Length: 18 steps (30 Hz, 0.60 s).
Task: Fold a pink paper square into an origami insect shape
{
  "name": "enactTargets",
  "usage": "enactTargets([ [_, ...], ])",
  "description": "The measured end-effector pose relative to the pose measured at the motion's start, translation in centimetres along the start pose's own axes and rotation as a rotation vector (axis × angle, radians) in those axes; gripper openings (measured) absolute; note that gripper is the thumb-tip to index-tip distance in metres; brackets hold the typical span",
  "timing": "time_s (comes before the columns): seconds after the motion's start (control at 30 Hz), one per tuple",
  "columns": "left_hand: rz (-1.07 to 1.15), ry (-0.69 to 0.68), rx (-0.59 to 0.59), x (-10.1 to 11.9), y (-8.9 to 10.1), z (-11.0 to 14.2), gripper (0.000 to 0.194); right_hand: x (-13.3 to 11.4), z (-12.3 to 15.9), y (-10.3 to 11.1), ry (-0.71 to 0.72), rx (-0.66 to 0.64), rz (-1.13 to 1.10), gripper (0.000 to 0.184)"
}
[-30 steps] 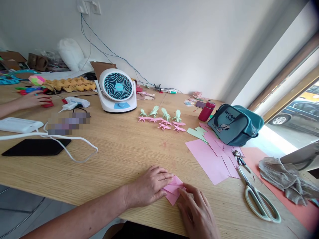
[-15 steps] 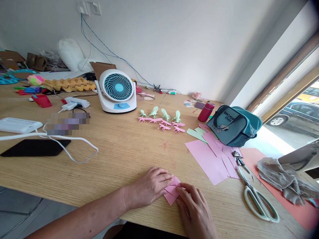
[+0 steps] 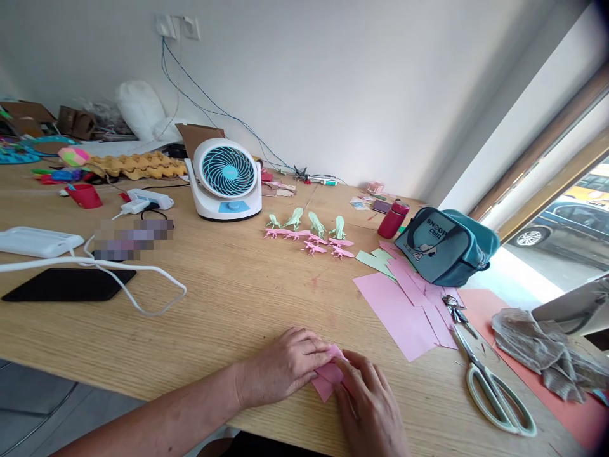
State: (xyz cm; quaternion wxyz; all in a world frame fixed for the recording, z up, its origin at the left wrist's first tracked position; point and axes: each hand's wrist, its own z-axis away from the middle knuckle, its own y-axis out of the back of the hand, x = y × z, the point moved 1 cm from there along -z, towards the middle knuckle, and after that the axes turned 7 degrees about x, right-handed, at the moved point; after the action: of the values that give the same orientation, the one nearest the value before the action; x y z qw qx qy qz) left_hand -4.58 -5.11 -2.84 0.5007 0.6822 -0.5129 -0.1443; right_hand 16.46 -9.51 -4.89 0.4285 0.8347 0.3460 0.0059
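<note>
A small folded piece of pink paper (image 3: pixel 328 379) lies on the wooden table (image 3: pixel 228 304) near its front edge. My left hand (image 3: pixel 285 365) rests on the paper's left part, fingers pressed flat on it. My right hand (image 3: pixel 373 406) covers its right side, fingertips pinching and pressing the fold. Most of the paper is hidden under both hands.
Pink paper sheets (image 3: pixel 404 304), keys (image 3: pixel 454 304) and scissors (image 3: pixel 495 393) lie to the right, beside a teal bag (image 3: pixel 447 244) and a grey cloth (image 3: pixel 537 349). Small pink and green paper figures (image 3: pixel 311 231), a desk fan (image 3: pixel 226 178), a phone (image 3: pixel 66 284) and a white cable (image 3: pixel 124 279) lie farther back.
Another person's hand at the far left has withdrawn from the red object. My hands have closed further over the pink paper, hiding more of it. The view has shifted slightly.
</note>
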Motion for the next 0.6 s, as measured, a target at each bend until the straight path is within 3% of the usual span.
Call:
enactTargets([
  [0.13, 0.072, 0.031, -0.002, 0.01, 0.02, -0.06, 0.047, -0.16, -0.17, 0.25, -0.044, 0.008, -0.063, 0.039],
  [0.47, 0.087, -0.006, 0.045, -0.15, -0.09, -0.08, 0.023, -0.16, -0.31, 0.11, -0.118, 0.004, -0.14, 0.034],
  [0.6, 0.13, 0.02, 0.025, -0.12, 0.06, -0.17, 0.018, -0.14, -0.17, 0.26, -0.207, 0.013, -0.198, 0.029],
])
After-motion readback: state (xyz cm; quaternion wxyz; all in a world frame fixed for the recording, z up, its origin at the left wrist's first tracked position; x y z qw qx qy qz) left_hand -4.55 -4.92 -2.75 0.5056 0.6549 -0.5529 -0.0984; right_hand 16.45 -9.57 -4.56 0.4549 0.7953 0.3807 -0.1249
